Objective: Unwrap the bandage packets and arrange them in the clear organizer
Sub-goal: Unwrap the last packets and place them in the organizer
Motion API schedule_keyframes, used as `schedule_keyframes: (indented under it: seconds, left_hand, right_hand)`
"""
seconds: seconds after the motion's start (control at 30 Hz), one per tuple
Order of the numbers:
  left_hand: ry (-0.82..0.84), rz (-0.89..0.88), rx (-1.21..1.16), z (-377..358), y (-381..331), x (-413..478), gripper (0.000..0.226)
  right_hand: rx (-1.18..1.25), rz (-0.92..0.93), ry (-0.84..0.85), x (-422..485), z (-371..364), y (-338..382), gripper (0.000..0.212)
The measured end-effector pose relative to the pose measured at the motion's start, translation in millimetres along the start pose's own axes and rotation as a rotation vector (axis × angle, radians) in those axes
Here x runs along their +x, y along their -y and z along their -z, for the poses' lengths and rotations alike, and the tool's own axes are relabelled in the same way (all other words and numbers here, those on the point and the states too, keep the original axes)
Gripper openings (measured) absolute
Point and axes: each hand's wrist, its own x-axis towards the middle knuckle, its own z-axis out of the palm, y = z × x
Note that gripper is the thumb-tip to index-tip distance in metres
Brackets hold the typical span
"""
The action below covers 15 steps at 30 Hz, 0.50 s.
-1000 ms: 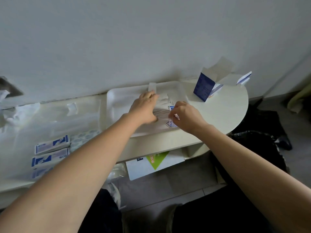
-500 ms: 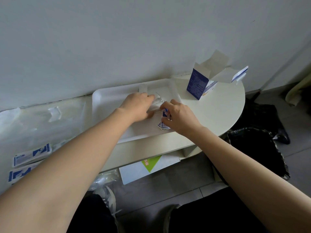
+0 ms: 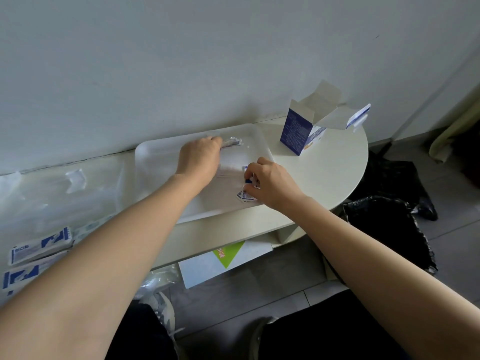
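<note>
A white tray (image 3: 155, 157) lies on the pale table against the wall. My left hand (image 3: 198, 158) reaches over the tray's far part and holds a white bandage (image 3: 232, 142) whose end sticks out past my fingers. My right hand (image 3: 270, 181) pinches a torn blue-and-white wrapper (image 3: 245, 196) at the tray's near right corner. Between the hands lies a blurred pale strip of material. Two sealed blue-and-white bandage packets (image 3: 39, 246) lie at the lower left on clear plastic.
An opened blue-and-white carton (image 3: 298, 133) stands at the table's right end with its flaps up. Clear plastic sheeting (image 3: 65, 193) covers the surface to the left. Below the table lie a white box with a green mark (image 3: 226, 258) and a black bag (image 3: 389, 224).
My left hand has moved away from my right hand toward the tray's far edge, drawing the bandage out. My right hand stays at the wrapper. The view has shifted.
</note>
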Motion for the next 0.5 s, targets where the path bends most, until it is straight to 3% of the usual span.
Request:
schedule_keyframes:
  seconds: [0.1,0.17,0.3,0.37,0.5]
  left_hand:
    - [-0.074,0.145,-0.177,15,2,-10,0.02]
    - [-0.009,0.245,-0.386,22,1,-16,0.016]
    - [0.181,0.42,-1.101,35,-5,-42,0.019]
    - [0.255,0.515,-1.355,37,-9,-57,0.014]
    - [0.349,0.667,-1.549,34,-12,-79,0.014]
  right_hand:
    - [0.076,-0.035,-0.024,3,1,0,0.017]
    - [0.207,-0.132,-0.077,8,4,2,0.02]
    - [0.801,-0.359,-0.039,13,15,24,0.033]
    - [0.938,-0.373,0.014,11,14,37,0.029]
    - [1.032,-0.388,0.02,2,7,54,0.027]
